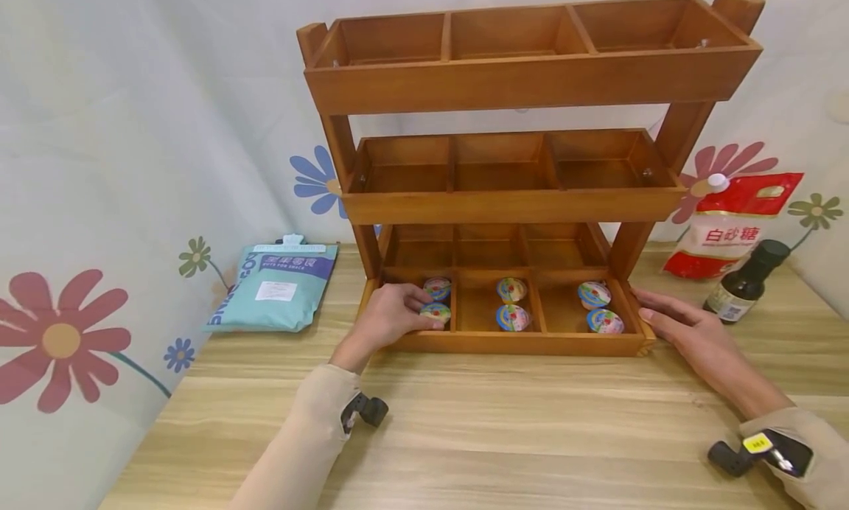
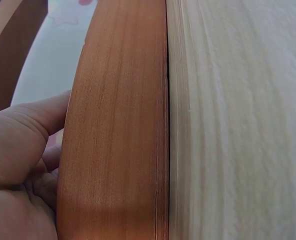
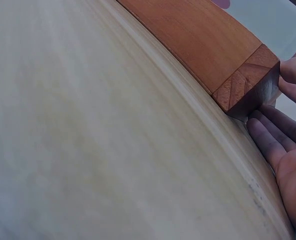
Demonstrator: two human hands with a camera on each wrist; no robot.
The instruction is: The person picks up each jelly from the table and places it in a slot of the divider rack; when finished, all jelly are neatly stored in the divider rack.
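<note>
A brown wooden three-tier rack (image 1: 524, 344) stands on the table, its bottom tray divided into compartments. My left hand (image 1: 391, 315) reaches over the front board into the bottom-left compartment. Its thumb and fingers pinch a small jelly cup (image 1: 435, 315) with a green and blue printed lid. Just behind that sits another jelly cup (image 1: 438, 288). In the left wrist view, the front board (image 2: 118, 120) hides the fingertips. My right hand (image 1: 686, 333) lies against the tray's right end, fingers extended. The right wrist view shows the fingers (image 3: 268, 137) at the tray's corner (image 3: 245, 82).
The middle compartment has two jelly cups (image 1: 512, 318), and the right one two more jelly cups (image 1: 605, 320). A teal snack bag (image 1: 278, 289) lies left of the rack. To the right stand a red and white sugar bag (image 1: 729, 226) and a dark bottle (image 1: 746, 281).
</note>
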